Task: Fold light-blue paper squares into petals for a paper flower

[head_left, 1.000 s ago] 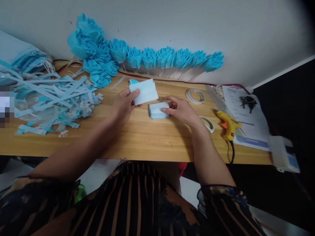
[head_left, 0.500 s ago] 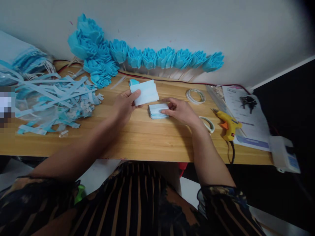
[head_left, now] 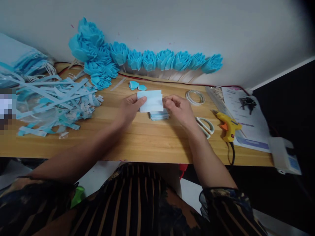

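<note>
In my left hand (head_left: 131,107) is a small set of light blue fabric rectangles (head_left: 150,101), clamped under the thumb, with the pale face toward me. At their right edge my right hand (head_left: 177,107) is closed, thumb and fingers pinching the side; its fingertips are partly hidden. Below the held pieces lies a stack of similar rectangles (head_left: 159,115) on the wooden table, partly covered from view. Just behind are small blue cut petals (head_left: 134,85). White-handled scissors (head_left: 208,126) lie by my right wrist, which hides part of them.
Blue fabric flowers (head_left: 166,60) on sticks line the wall. A heap of cut strips (head_left: 61,98) covers the table's left side. To the right are tape rolls (head_left: 188,97), a yellow glue gun (head_left: 228,126), and papers (head_left: 249,119) with keys (head_left: 248,102).
My left hand has brought the rectangles right and toward me, over the stack. My right hand has left the stack and moved to their edge. More of the petals and scissors shows.
</note>
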A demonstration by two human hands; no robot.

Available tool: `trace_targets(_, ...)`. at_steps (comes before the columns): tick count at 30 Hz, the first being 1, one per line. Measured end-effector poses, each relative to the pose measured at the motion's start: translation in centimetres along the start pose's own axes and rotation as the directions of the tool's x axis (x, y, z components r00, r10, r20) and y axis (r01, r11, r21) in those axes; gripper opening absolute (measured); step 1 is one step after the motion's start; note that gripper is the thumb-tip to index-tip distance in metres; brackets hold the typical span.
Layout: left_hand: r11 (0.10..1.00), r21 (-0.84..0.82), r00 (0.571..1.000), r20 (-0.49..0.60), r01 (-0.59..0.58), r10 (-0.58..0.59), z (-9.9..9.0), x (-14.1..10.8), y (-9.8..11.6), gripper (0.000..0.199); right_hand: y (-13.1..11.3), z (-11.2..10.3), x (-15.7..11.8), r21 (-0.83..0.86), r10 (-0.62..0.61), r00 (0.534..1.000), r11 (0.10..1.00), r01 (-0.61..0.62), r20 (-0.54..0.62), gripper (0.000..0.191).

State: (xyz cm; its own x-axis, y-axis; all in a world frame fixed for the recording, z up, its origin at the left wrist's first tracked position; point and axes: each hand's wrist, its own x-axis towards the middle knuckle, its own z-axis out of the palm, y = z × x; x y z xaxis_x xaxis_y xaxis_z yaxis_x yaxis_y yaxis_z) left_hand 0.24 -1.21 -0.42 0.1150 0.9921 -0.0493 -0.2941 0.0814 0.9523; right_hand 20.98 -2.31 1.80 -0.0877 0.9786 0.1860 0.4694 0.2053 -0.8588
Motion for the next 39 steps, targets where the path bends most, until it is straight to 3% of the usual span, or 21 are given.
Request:
trace_targets(5, 0.994, 0.096, 0.998, 0.046, -0.046, 0.042, 0.6, -0.8, 0.2, 0.018, 0.2, 1.6, -0.2, 0.064, 0.073, 0.997, 0.995, -0.072, -0.003, 0.050)
trace_targets(10, 0.992, 0.118, 0.997, 0.061, -0.049, 0.042, 0.7, -0.9, 0.3, 0.015, 0.7, 1.8, -0.2, 0.065, 0.101, 0.995, 0.993, -0.099, -0.025, 0.047)
trace_targets(15, 0.996, 0.075, 0.997, 0.059, -0.051, 0.046, 0.3, -0.4, 0.1, 0.016, 0.8, 1.1, -0.1, 0.082, 0.060, 0.998, 0.995, -0.059, -0.006, 0.041)
trace_targets(21, 0.999, -0.041, 0.998, -0.059, 0.002, -0.005, -0.6, 0.7, 0.6, 0.021, 1.4, -0.8, 0.8, 0.141, 0.086, 0.982, 0.988, -0.062, -0.170, 0.036)
trace_targets(27, 0.994, -0.103, 0.994, -0.100, 0.026, -0.037, -1.0, 1.0, 1.4, 0.024, 1.8, -0.6, 0.8, 0.163, 0.128, 0.991, 0.979, -0.120, -0.040, 0.039)
trace_targets(33, 0.993, -0.110, 0.993, -0.106, 0.046, -0.058, -0.5, 0.5, 2.0, 0.010, 2.0, -0.1, 0.6, 0.162, 0.167, 0.981, 0.970, -0.182, 0.100, 0.040)
trace_targets(39, 0.992, -0.117, 0.993, -0.102, 0.043, -0.055, -0.5, 0.6, 1.8, 0.009, 2.9, 0.4, 0.8, 0.096, 0.138, 0.988, 0.985, -0.144, 0.065, 0.038)
